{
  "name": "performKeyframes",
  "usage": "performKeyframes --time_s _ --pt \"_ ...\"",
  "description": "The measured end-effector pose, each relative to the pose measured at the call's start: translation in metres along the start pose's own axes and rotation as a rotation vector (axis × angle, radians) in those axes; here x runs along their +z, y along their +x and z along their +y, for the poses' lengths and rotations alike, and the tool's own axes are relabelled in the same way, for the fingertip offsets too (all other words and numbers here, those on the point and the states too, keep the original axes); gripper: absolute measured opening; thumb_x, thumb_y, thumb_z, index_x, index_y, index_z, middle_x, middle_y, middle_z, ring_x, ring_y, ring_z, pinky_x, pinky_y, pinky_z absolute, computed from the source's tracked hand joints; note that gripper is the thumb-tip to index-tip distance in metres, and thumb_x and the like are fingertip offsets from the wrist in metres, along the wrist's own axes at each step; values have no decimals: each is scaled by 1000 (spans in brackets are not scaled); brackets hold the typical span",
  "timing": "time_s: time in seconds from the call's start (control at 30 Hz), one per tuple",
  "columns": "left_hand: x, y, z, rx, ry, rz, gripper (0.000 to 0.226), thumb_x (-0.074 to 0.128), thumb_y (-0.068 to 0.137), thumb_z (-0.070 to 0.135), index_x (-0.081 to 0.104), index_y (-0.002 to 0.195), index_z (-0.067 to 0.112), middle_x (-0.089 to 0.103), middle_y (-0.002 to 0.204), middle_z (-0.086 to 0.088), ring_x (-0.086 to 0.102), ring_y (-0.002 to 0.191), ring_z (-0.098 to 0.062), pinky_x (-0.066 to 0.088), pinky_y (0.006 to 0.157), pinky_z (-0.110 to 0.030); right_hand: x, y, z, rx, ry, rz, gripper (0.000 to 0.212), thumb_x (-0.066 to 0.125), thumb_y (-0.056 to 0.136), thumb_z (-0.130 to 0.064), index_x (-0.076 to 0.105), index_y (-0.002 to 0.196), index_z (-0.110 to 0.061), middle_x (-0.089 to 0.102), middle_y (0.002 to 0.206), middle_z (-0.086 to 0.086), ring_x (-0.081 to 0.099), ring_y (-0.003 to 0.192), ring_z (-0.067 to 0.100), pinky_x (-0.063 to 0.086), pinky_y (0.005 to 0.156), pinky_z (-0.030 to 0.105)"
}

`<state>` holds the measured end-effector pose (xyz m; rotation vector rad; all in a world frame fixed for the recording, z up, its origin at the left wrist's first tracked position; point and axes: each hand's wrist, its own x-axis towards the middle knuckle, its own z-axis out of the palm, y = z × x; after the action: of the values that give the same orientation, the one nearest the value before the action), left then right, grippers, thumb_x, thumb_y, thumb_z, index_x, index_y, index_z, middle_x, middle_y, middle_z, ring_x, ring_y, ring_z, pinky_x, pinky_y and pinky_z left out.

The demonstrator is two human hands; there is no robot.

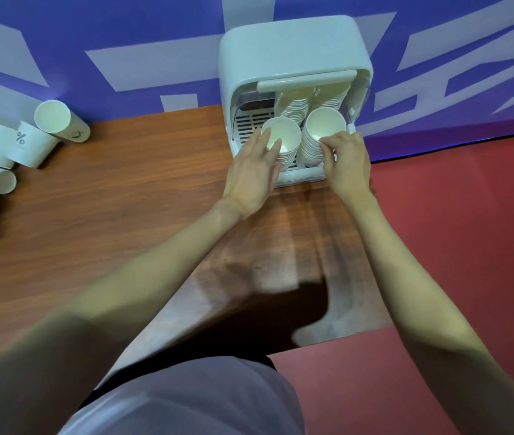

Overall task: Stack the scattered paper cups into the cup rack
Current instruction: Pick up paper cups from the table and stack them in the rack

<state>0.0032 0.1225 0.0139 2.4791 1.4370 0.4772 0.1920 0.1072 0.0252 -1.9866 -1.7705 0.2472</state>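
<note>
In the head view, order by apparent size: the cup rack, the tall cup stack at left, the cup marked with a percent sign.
1. cup rack
2. tall cup stack
3. percent-sign cup, roughly alike in apparent size.

"%" on paper cup [26, 145]

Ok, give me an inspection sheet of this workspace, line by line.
Surface: wooden table, bare in the middle.
Job's things: white cup rack at the far right edge, lid raised, cup stacks inside; two front stacks open upward.
Clutter: loose paper cups at the left edge, most lying on their sides.
Grip: left hand open against the left stack; right hand pinching the right stack's rim.
Cables: nothing seen.
Surroundings: purple-and-white wall, red floor.
</note>
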Motion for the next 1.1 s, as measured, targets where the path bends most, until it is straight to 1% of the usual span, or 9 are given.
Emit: performKeyframes --time_s 0.1,0.2,0.3,0.4,0.47,0.6,0.73,0.83,1.1 --pt "7 -4 -7 26 5 -43 47 42 99 23 35 143 9 24 154 -16 17 144 -32 23 117 -40 1 4 -1 46 12 -33 21 50 95 -11 69 94 -2 64 92 16 48 115 34 43 74 37" --pt "8 -3 -8 24 25 -82 50 42 98 23 31 145 10 20 156 -15 14 145 -32 21 117 -44 1 4 -2 72 7 -58 21 49 95 -12 68 92 -3 63 92 14 48 111 33 41 70 33" --pt "5 -3 -8 21 8 -91 53 43 98 26 27 146 12 16 157 -14 10 146 -31 18 118 -45 1 3 -3 73 -6 -65 22 48 96 -13 67 93 -2 64 95 13 46 119 33 46 73 38" --pt "2 -8 -7 -47 -119 -19 65 48 95 23 15 150 11 10 158 -15 8 146 -29 13 120 -39 -2 -4 -6 52 0 -44 24 52 95 -16 63 114 -6 62 114 12 46 120 34 48 85 44" --pt "1 -12 -6 -157 -215 45 66 51 93 20 18 148 6 15 156 -16 13 145 -28 14 120 -35 -2 -11 -11 -2 6 4 34 53 94 -17 55 126 -6 56 122 13 46 118 33 44 89 41" --pt "-6 -26 -13 -265 -272 110 57 52 92 18 31 141 -1 34 147 -17 29 138 -29 22 117 -36 4 -27 -35 -146 80 100 35 53 92 -16 54 125 -5 56 119 14 50 110 31 40 90 35" --pt "-21 -62 -49 -297 -214 167 54 51 91 18 33 139 1 39 144 -15 33 136 -27 27 115 -38 29 -37 -77 -299 114 -32 34 54 92 -13 54 124 -1 56 118 17 51 109 33 41 95 39" --pt "-40 -101 -95 -417 -132 227 52 52 92 20 35 138 1 41 141 -15 35 133 -27 28 114 -35 56 -41 -116 -396 127 -139 37 57 90 -10 53 125 3 56 118 20 53 109 36 42 98 42" --pt "-104 -188 -226 -748 3 305 54 51 91 18 34 138 -2 40 140 -20 38 129 -34 30 110 -38 135 -29 -236 -568 76 -400 49 55 92 -17 42 138 -5 46 133 11 46 118 28 41 103 38"
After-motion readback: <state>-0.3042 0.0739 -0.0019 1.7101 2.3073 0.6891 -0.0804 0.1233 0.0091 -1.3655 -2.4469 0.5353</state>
